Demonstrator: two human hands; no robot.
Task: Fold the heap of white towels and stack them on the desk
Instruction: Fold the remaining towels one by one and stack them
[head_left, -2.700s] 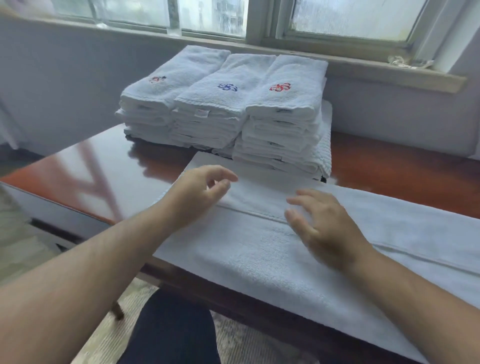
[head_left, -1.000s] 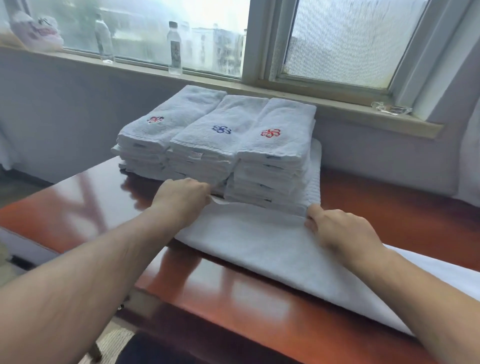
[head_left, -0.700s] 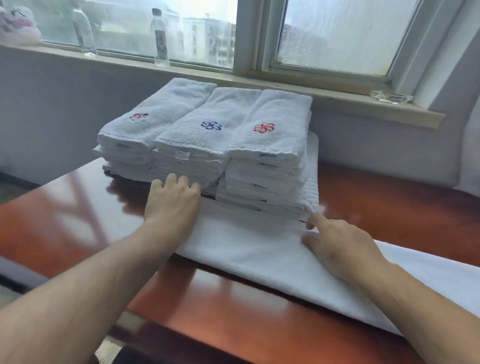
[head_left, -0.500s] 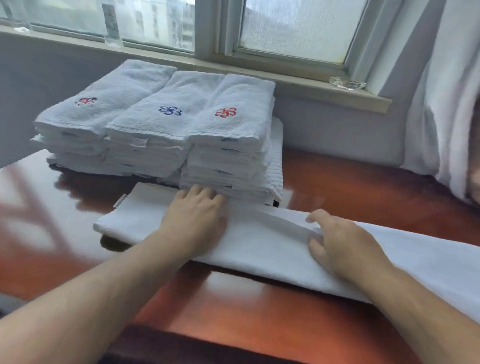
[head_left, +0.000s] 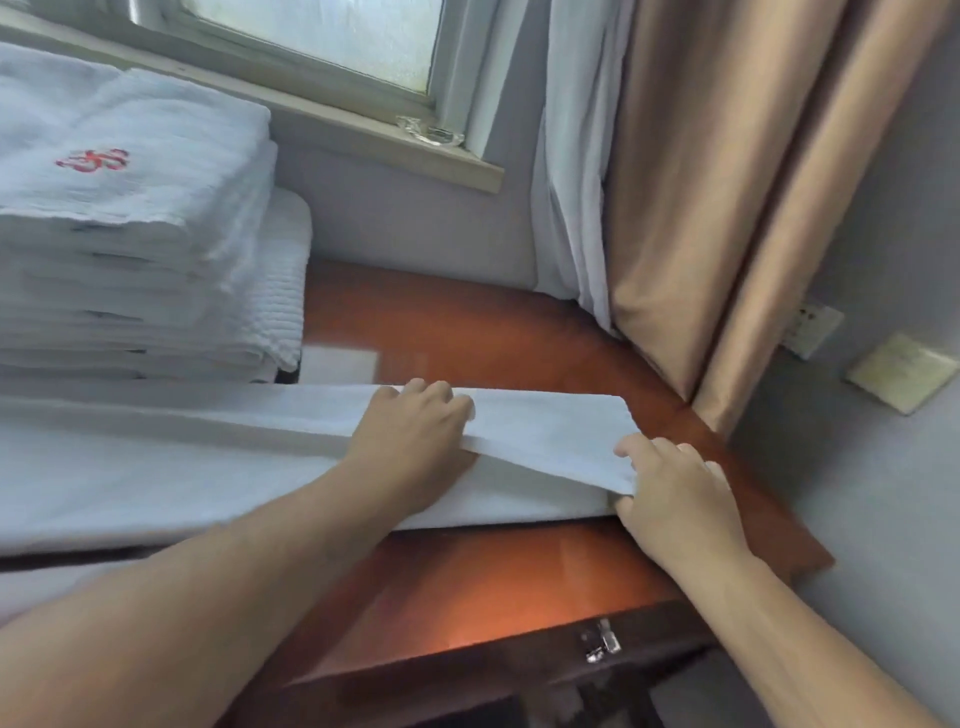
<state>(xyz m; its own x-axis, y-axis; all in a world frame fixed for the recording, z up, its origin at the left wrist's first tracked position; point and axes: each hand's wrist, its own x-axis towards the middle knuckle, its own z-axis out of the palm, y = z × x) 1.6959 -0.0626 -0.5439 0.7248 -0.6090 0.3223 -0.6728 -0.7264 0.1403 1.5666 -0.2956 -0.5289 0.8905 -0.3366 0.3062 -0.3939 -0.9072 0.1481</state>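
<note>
The towel (head_left: 545, 431) lies before the folded stack (head_left: 130, 234), near a tan curtain (head_left: 727, 208).

Bare forearms (head_left: 218, 597), left hand (head_left: 410, 441), right hand (head_left: 675, 493)

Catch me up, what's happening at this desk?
A person is folding a long white towel on the wooden desk. The left hand grips the folded-over top layer, and the right hand pinches that layer's corner at the towel's right end, lifting it slightly. A stack of folded white towels sits behind, at the left.
</note>
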